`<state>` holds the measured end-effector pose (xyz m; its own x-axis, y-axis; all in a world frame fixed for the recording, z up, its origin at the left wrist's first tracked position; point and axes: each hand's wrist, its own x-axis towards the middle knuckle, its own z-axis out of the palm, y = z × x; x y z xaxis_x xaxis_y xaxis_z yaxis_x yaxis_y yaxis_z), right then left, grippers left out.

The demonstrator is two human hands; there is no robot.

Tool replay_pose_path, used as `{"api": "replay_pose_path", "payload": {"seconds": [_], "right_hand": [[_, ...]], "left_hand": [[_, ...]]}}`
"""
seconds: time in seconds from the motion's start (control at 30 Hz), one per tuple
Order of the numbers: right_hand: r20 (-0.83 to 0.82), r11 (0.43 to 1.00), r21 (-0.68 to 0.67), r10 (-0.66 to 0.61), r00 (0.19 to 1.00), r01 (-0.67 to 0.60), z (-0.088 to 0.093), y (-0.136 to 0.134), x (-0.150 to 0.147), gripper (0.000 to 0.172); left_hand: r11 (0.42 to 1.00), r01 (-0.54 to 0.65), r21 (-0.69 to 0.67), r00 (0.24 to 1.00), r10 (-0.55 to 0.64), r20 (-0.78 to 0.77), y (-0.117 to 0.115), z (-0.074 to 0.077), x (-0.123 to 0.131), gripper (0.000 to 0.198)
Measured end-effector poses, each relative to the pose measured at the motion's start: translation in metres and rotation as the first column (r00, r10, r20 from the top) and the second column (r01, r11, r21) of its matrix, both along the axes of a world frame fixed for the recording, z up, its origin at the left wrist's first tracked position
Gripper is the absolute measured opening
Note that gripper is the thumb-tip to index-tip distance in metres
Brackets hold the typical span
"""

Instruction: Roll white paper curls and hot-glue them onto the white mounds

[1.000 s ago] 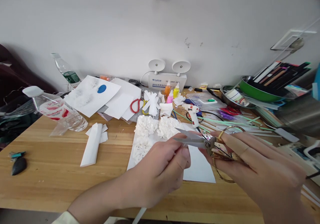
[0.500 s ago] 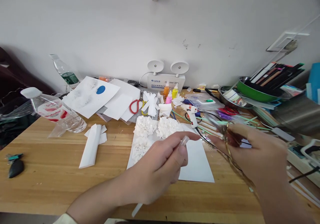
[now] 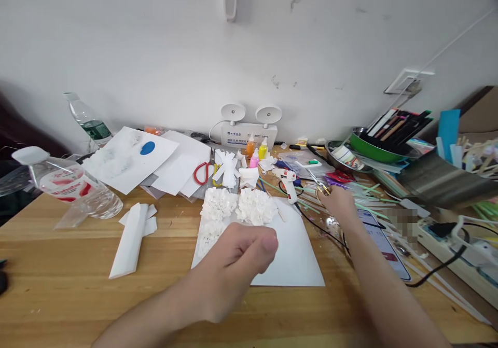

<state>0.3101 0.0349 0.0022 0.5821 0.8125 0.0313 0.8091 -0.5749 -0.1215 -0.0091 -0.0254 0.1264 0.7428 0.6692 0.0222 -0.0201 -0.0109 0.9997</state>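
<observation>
My left hand is closed in front of the white paper sheet, thumb uppermost; whatever it may hold is hidden. White crumpled paper clusters lie on that sheet, one partly behind the hand. Out to the right, my right hand has its fingers on small gold-handled scissors, whose blades point away over pale green and white strips. Just left of the scissors lies a white glue gun with a black cord.
A phone lies beneath my right forearm, near a power strip. Red-handled scissors, small paint bottles and a green bowl of pens stand or lie farther back. A water bottle and folded paper are at left.
My right hand has moved forward and down with the scissors to the strips. The whitish stick seen in my left hand earlier no longer shows. The view has shifted right.
</observation>
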Motion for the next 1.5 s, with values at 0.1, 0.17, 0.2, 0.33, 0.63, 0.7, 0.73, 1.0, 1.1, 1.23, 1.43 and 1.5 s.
{"api": "replay_pose_path", "payload": {"seconds": [0.1, 0.17, 0.2, 0.33, 0.63, 0.7, 0.73, 1.0, 1.1, 1.23, 1.43, 1.5], "right_hand": [[-0.002, 1.0, -0.002, -0.015, 1.0, 0.015, -0.003, -0.008, -0.003, 0.044], [-0.006, 1.0, -0.011, -0.021, 1.0, 0.021, -0.005, -0.014, -0.003, 0.046], [-0.008, 1.0, -0.018, -0.023, 1.0, 0.023, -0.007, -0.017, -0.003, 0.047], [-0.011, 0.999, -0.047, -0.016, 1.0, 0.015, -0.012, -0.022, -0.003, 0.045], [-0.004, 1.0, -0.008, 0.013, 1.0, -0.013, 0.0, -0.023, -0.006, 0.039], [0.008, 0.994, 0.073, 0.082, 0.997, -0.083, 0.006, -0.03, -0.016, 0.038], [0.022, 0.97, 0.172, 0.172, 0.985, -0.173, 0.01, -0.035, -0.024, 0.037], [0.001, 0.319, 0.593, 0.918, 0.397, -0.739, 0.044, -0.089, -0.129, 0.055], [0.081, 0.252, 0.718, 0.896, 0.437, -0.649, 0.053, -0.099, -0.141, 0.053], [0.16, 0.179, 0.819, 0.841, 0.516, -0.545, 0.056, -0.1, -0.13, 0.024], [-0.389, 0.514, 0.85, 0.46, 0.798, 0.118, 0.035, -0.06, -0.077, 0.029], [-0.455, 0.709, 0.7, 0.347, 0.82, 0.088, 0.021, -0.039, -0.06, 0.037]], "left_hand": [[1.0, -0.028, -0.01, 0.999, 0.028, 0.038, 0.001, 0.001, -0.001, 0.043], [0.999, -0.033, -0.017, 0.998, 0.033, 0.047, 0.002, 0.001, 0.0, 0.043], [0.999, -0.03, -0.02, 0.999, 0.031, 0.045, 0.002, 0.001, 0.0, 0.043], [0.999, -0.026, -0.024, 1.0, 0.026, 0.001, 0.003, 0.0, 0.003, 0.044], [0.945, -0.001, -0.328, 0.982, 0.063, 0.179, 0.015, -0.008, 0.013, 0.034], [0.896, -0.014, -0.443, 0.962, 0.134, 0.239, 0.022, -0.011, 0.018, 0.03], [0.863, -0.031, -0.505, 0.945, 0.19, 0.266, 0.024, -0.012, 0.021, 0.027], [0.65, -0.076, -0.756, 0.77, 0.52, 0.37, 0.024, -0.025, 0.04, 0.01], [0.684, -0.17, -0.71, 0.811, 0.506, 0.294, 0.018, -0.032, 0.046, 0.008], [0.713, -0.054, -0.699, 0.92, 0.308, 0.243, 0.016, -0.041, 0.05, 0.012], [0.674, -0.046, -0.738, 0.949, 0.26, 0.178, 0.015, -0.042, 0.049, 0.027], [0.675, -0.035, -0.737, 0.948, 0.257, 0.19, 0.014, -0.041, 0.049, 0.028]]}}
